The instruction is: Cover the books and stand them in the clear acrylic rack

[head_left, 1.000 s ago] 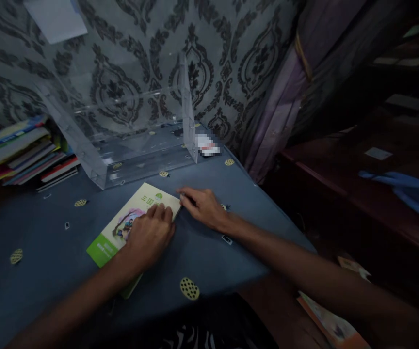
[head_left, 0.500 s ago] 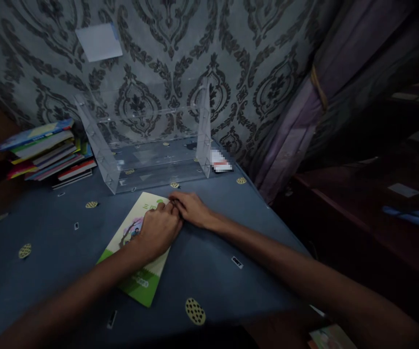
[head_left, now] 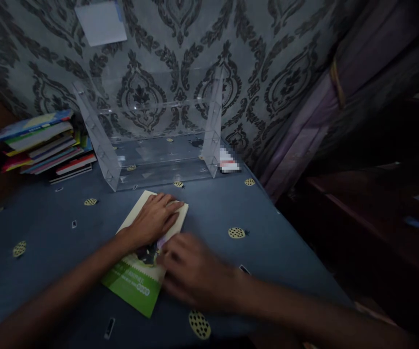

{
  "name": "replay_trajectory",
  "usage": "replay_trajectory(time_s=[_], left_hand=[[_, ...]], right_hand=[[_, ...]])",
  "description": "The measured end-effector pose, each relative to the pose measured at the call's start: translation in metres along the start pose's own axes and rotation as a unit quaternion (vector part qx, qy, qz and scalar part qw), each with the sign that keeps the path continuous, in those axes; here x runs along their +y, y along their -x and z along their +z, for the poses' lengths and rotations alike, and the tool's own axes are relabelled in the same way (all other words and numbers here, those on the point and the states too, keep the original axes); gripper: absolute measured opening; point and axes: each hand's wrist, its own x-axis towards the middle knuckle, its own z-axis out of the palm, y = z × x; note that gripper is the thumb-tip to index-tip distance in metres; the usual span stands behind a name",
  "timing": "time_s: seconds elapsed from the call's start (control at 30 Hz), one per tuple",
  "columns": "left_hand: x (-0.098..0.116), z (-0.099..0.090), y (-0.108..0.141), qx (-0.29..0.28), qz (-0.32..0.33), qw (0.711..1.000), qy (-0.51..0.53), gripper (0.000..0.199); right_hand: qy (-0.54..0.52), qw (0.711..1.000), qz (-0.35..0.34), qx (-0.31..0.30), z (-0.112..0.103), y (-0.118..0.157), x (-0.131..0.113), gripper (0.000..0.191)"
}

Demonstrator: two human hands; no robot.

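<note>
A book [head_left: 131, 286] with a cream and green cover lies at a slant on the blue tablecloth. Across its upper part rests my left hand [head_left: 153, 219], open, fingers spread flat on the cover and hiding much of it. My right hand [head_left: 198, 271] is at the book's right edge, lower down. Its fingers look bent but are smeared by motion, so I cannot make out whether they grip the edge. Behind the book stands a clear plastic rack [head_left: 109, 167] with sloping sides and several thin crossbars.
To the left is a stack of several books [head_left: 45, 145]. A white item [head_left: 228, 162], partly blurred out, sits just right of the rack. A patterned wall [head_left: 180, 53] rises behind, with a tied curtain [head_left: 304, 126] at the right. The table edge [head_left: 304, 237] slants down on that side.
My right hand has moved from the book's top right corner down along its right edge, nearer to me. My left hand has flattened out over the upper cover. The view has shifted slightly.
</note>
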Motion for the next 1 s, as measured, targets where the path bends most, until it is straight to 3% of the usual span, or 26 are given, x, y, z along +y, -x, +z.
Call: replay_trajectory(time_s=[0.07,0.17,0.37,0.5,0.63,0.83,1.0], left_hand=[[-0.003,0.003,-0.002,0.011,0.005,1.0,0.013,0.035],[-0.005,0.006,-0.003,0.018,0.007,1.0,0.015,0.034],[-0.016,0.009,-0.014,0.035,-0.016,0.999,0.015,0.036],[-0.028,0.011,-0.033,0.032,-0.065,0.997,0.016,0.036],[-0.031,0.012,-0.043,0.027,-0.093,0.995,0.018,0.038],[-0.02,0.017,-0.034,0.039,-0.065,0.997,0.018,0.038],[-0.024,0.022,-0.035,0.056,-0.051,0.997,0.034,0.035]], right_hand=[[0.009,0.994,-0.085,-0.075,0.009,-0.004,-0.023,0.034],[0.016,0.989,-0.095,-0.11,0.021,-0.011,-0.036,0.042],[0.036,0.994,-0.038,-0.097,0.01,-0.002,-0.019,0.027],[0.058,0.993,-0.005,-0.107,-0.01,0.014,0.003,0.029],[0.059,0.994,0.012,-0.095,-0.018,0.03,0.019,0.034],[0.053,0.996,0.002,-0.075,-0.014,0.045,0.015,0.034],[0.043,0.995,0.0,-0.09,-0.016,0.044,0.015,0.034]])
